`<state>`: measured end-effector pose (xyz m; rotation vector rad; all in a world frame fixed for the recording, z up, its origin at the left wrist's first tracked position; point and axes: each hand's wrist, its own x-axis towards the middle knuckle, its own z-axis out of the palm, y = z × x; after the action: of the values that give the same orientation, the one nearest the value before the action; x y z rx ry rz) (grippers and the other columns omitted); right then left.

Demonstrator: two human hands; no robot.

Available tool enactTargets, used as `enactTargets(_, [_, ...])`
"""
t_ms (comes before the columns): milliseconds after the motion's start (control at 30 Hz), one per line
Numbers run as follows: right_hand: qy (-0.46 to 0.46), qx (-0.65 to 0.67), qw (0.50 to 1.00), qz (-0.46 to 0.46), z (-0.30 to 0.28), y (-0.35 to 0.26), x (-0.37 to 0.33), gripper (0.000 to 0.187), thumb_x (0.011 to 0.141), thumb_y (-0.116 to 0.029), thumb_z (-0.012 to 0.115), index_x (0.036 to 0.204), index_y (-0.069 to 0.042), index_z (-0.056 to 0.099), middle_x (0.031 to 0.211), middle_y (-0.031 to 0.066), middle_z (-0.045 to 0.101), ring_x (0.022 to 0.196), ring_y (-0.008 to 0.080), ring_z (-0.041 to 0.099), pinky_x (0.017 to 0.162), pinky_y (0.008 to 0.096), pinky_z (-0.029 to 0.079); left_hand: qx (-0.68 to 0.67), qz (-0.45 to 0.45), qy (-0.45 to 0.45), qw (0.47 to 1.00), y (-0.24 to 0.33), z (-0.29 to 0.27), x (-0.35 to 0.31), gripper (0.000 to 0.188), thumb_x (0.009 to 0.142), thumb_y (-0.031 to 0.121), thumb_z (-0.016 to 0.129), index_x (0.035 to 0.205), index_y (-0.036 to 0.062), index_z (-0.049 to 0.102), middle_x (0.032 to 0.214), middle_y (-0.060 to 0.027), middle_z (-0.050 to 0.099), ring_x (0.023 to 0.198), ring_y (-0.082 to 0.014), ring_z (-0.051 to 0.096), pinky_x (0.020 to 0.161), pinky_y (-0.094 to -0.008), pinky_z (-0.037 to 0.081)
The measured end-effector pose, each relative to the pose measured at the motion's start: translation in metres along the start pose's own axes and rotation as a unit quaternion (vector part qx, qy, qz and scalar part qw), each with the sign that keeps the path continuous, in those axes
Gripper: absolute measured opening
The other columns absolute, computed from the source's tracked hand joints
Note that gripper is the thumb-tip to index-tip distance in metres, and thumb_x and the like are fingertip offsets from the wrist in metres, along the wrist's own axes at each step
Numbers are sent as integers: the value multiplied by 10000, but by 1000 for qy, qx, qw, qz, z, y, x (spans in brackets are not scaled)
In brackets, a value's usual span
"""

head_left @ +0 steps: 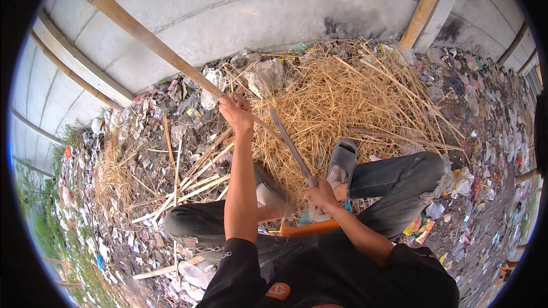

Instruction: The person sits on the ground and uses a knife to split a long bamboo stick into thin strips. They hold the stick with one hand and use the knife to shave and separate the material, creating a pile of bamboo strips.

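My left hand (237, 112) is closed around a long bamboo pole (154, 39). The pole slants from the upper left, by the wall, down toward the middle, and its thin lower end lies over the shavings. In my right hand (322, 195) is the handle of a machete (292, 147). Its dark blade points up and left, with the tip close to the pole's lower part; I cannot tell whether they touch. A heap of pale, straw-like shavings (325, 94) spreads beyond both hands. Split bamboo strips (200, 185) lie left of my left forearm.
A grey panel wall (251, 8) with a wooden post (427, 5) stands ahead. Plastic litter (485, 120) covers the ground. A pale rock (264, 77) sits beside the heap. My bent legs and a grey sandal (342, 157) are near the blade. An orange-brown bar (308, 228) lies beneath my right forearm.
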<state>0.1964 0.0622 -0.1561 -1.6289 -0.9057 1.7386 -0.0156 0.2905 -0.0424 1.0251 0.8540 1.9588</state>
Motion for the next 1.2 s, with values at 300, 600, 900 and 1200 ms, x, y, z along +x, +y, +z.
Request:
enactTargets(300, [49, 249, 847, -467, -17, -246, -97, 230, 872, 0, 666, 759, -78, 481, 548, 0, 454, 424, 97, 452, 445, 322, 403, 26, 3, 17, 1000, 9, 3, -6, 703, 1031, 701, 348, 620, 140, 244, 541, 41, 291, 431, -82, 287, 401, -255, 235])
enactTargets(600, [32, -2, 999, 9, 33, -11, -2, 160, 826, -43, 717, 755, -16, 576, 583, 58, 537, 486, 170, 537, 475, 367, 424, -2, 8, -26, 1000, -8, 20, 5, 694, 1046, 680, 340, 619, 137, 265, 552, 39, 295, 455, -79, 277, 414, -257, 235])
enactTargets(900, [54, 289, 810, -507, 22, -227, -69, 214, 850, 25, 680, 776, -56, 497, 583, 7, 509, 458, 82, 482, 431, 272, 377, 13, 6, 18, 1000, -5, 11, 2, 649, 1041, 656, 401, 680, 126, 304, 579, 39, 319, 453, -74, 310, 401, -250, 272])
enactTargets(1200, [11, -31, 999, 21, 30, -9, 9, 175, 782, -42, 732, 761, 20, 570, 617, 88, 560, 451, 201, 521, 461, 381, 424, -8, -25, -14, 1000, -20, 9, -1, 657, 1009, 719, 380, 742, 122, 318, 586, 39, 331, 452, -68, 318, 402, -238, 279])
